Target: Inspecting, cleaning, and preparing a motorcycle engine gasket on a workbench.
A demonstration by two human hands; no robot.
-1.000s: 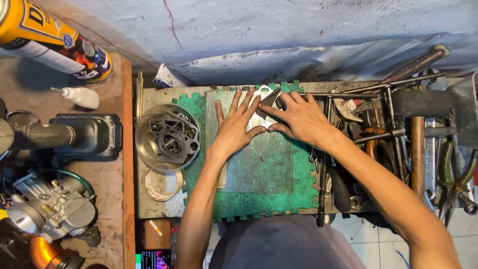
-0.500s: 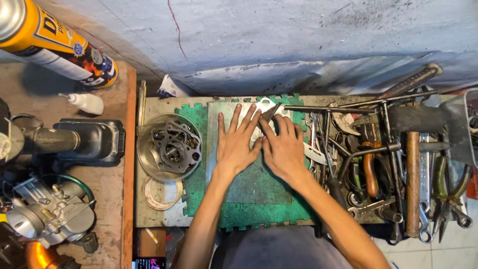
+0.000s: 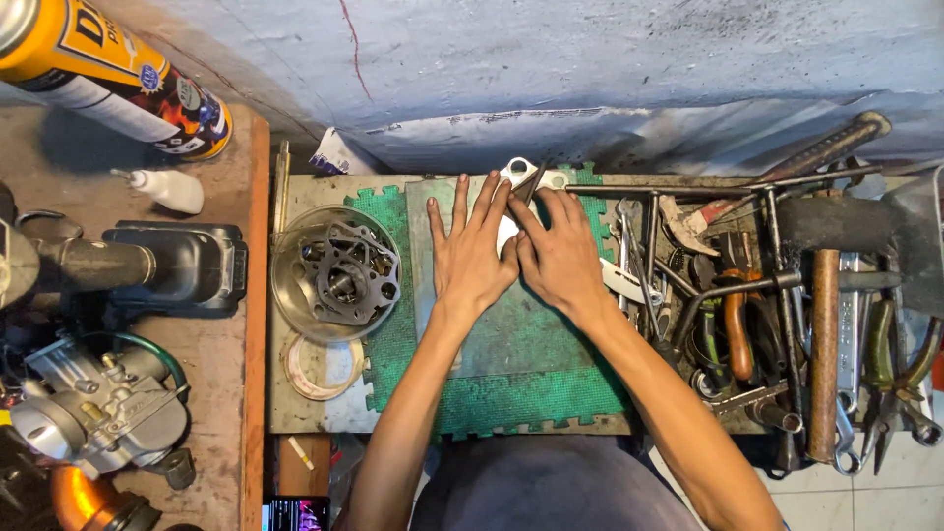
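Here, left hand [image 3: 470, 258] and right hand [image 3: 560, 254], fingers spread flat, pressing white gasket [image 3: 519, 175] onto green mat [image 3: 511, 393], holding nothing.

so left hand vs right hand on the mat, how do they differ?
The left hand lies flat, fingers spread and pointing away, over the grey sheet on the green mat. The right hand has its fingers closer together and angled inward towards the small white metal part. The left forearm runs nearly straight up the frame; the right comes in slanted from the lower right. Both are bare and press palm-down, side by side.
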